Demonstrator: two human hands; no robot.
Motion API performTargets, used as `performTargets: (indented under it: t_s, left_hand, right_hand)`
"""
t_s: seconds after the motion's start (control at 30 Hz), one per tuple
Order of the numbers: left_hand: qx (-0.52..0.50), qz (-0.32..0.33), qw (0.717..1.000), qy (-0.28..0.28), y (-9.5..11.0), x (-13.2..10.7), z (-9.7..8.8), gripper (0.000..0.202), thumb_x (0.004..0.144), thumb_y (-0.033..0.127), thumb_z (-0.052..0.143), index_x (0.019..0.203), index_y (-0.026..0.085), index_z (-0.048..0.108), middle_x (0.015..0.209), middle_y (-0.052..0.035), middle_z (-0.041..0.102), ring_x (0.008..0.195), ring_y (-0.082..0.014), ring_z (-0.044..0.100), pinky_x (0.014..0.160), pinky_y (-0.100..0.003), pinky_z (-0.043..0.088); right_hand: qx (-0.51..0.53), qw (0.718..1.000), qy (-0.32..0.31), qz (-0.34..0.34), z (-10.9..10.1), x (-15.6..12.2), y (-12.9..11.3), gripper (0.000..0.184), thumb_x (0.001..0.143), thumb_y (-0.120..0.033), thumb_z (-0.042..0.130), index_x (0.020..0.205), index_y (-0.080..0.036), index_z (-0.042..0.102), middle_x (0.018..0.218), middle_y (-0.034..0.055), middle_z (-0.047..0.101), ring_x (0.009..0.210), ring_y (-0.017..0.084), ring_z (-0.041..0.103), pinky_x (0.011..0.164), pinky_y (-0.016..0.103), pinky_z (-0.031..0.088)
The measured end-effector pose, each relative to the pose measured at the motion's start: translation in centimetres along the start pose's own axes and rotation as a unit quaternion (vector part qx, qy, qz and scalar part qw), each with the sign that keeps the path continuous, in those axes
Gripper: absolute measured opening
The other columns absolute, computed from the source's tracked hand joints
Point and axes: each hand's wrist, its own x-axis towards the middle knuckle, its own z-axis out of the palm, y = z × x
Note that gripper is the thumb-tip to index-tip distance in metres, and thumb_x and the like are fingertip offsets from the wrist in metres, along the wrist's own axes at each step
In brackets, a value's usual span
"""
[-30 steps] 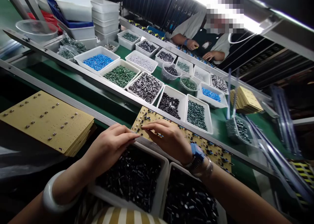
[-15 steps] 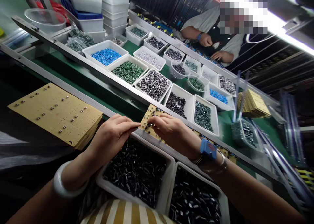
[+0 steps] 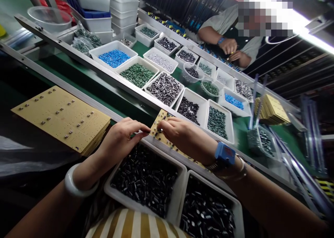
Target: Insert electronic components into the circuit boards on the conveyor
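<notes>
A tan circuit board (image 3: pixel 162 140) with small components lies on the metal rail in front of me, partly covered by my right hand. The thumb and forefinger of my left hand (image 3: pixel 125 135) come together at the board's left edge, pinching it. Bent over the board's left part, my right hand (image 3: pixel 180 132) has its fingers closed; whatever sits between the tips is too small to make out. Below both hands stand a white bin of black cylindrical components (image 3: pixel 146 177) and a second bin of black components (image 3: pixel 207 210).
A stack of tan boards (image 3: pixel 60 116) lies at left, another board stack (image 3: pixel 272 109) at right. Beyond the rail (image 3: pixel 86 66) are bins of blue parts (image 3: pixel 114 58), green parts (image 3: pixel 137 74) and black parts (image 3: pixel 188 110). A co-worker's hands (image 3: pixel 231 50) are across the line.
My left forefinger and thumb bow further apart behind their tips, which stay at the board's edge. My right fingers curl closer to the board. The co-worker's hands have come together.
</notes>
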Motion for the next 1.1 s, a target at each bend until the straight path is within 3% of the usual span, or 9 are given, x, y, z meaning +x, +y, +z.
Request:
performTargets:
  t_s: [0.33,0.5,0.57,0.63,0.7,0.77,0.83,0.93,1.1]
  left_hand:
    - [-0.002,0.003,1.0,-0.008,0.1,0.5,-0.1,0.016,0.093,0.011,0.071,0.105,0.021,0.076,0.097,0.0003,0.076,0.089,-0.0178,0.065,0.083,-0.03,0.049]
    - [-0.001,0.0,1.0,-0.013,0.1,0.7,-0.2,0.018,0.093,0.008,0.07,0.104,0.022,0.076,0.097,0.0011,0.076,0.09,-0.0171,0.064,0.082,-0.029,0.049]
    - [0.006,-0.005,1.0,-0.009,0.1,0.7,-0.2,0.017,0.092,0.008,0.072,0.102,0.021,0.075,0.093,0.0016,0.075,0.088,-0.0167,0.063,0.079,-0.027,0.049]
    - [0.013,-0.01,1.0,-0.001,0.0,0.9,-0.1,0.017,0.09,0.009,0.074,0.102,0.021,0.075,0.091,0.0015,0.074,0.087,-0.0166,0.062,0.076,-0.026,0.049]
    - [0.02,-0.008,1.0,0.0,-0.1,1.3,0.1,0.017,0.089,0.009,0.075,0.102,0.02,0.075,0.09,0.0013,0.074,0.087,-0.0168,0.062,0.075,-0.025,0.049]
    - [0.029,0.008,1.0,0.0,-0.3,1.8,0.4,0.015,0.089,0.01,0.075,0.1,0.02,0.075,0.09,0.0012,0.074,0.086,-0.0175,0.061,0.077,-0.026,0.049]
    - [0.045,0.033,0.998,-0.003,-0.6,2.4,0.8,0.012,0.09,0.011,0.075,0.098,0.02,0.075,0.09,0.0011,0.075,0.085,-0.0184,0.06,0.079,-0.028,0.049]
    - [0.072,0.056,0.996,-0.02,-1.0,3.1,1.3,0.01,0.091,0.011,0.073,0.097,0.019,0.075,0.092,0.0003,0.076,0.087,-0.0197,0.06,0.082,-0.031,0.048]
    - [0.11,0.076,0.99,-0.044,-1.3,3.5,1.5,0.01,0.094,0.01,0.068,0.096,0.017,0.074,0.092,-0.0013,0.076,0.089,-0.0208,0.057,0.084,-0.032,0.048]
  right_hand:
    - [-0.019,1.0,-0.002,0.017,0.1,0.4,-0.2,0.017,0.097,-0.001,0.05,0.095,-0.017,0.053,0.078,0.0,0.055,0.072,0.016,0.05,0.066,0.029,0.038]
    - [0.032,0.996,0.051,0.06,-1.1,-2.5,-0.6,0.006,0.1,-0.015,0.058,0.094,-0.016,0.06,0.088,0.0047,0.064,0.082,0.019,0.06,0.072,0.029,0.044]
    - [0.071,0.994,0.015,0.08,-1.5,-5.1,-0.9,0.011,0.1,-0.026,0.063,0.092,-0.019,0.063,0.087,0.0034,0.067,0.08,0.019,0.063,0.072,0.03,0.045]
    - [0.095,0.987,-0.081,0.096,-1.2,-8.2,-1.4,0.014,0.097,-0.031,0.068,0.086,-0.021,0.065,0.081,0.0006,0.068,0.073,0.018,0.065,0.068,0.03,0.046]
    - [0.109,0.966,-0.207,0.111,0.0,-11.2,-2.3,0.013,0.089,-0.03,0.078,0.086,-0.023,0.068,0.08,-0.0003,0.07,0.074,0.021,0.068,0.066,0.031,0.047]
    - [0.109,0.946,-0.275,0.13,2.0,-13.6,-3.5,0.022,0.076,-0.03,0.088,0.088,-0.022,0.07,0.085,0.0009,0.072,0.078,0.024,0.071,0.067,0.033,0.048]
    - [0.097,0.942,-0.289,0.138,4.1,-15.0,-4.8,0.027,0.07,-0.022,0.091,0.088,-0.021,0.07,0.088,0.0023,0.073,0.081,0.027,0.071,0.068,0.034,0.049]
    - [0.074,0.951,-0.262,0.149,6.1,-15.8,-5.9,0.018,0.077,-0.011,0.082,0.086,-0.019,0.069,0.088,0.0035,0.073,0.079,0.026,0.07,0.068,0.035,0.049]
    - [0.087,0.964,-0.222,0.116,6.1,-15.7,-5.9,0.017,0.079,-0.012,0.079,0.084,-0.02,0.065,0.085,0.0021,0.071,0.076,0.024,0.068,0.066,0.034,0.047]
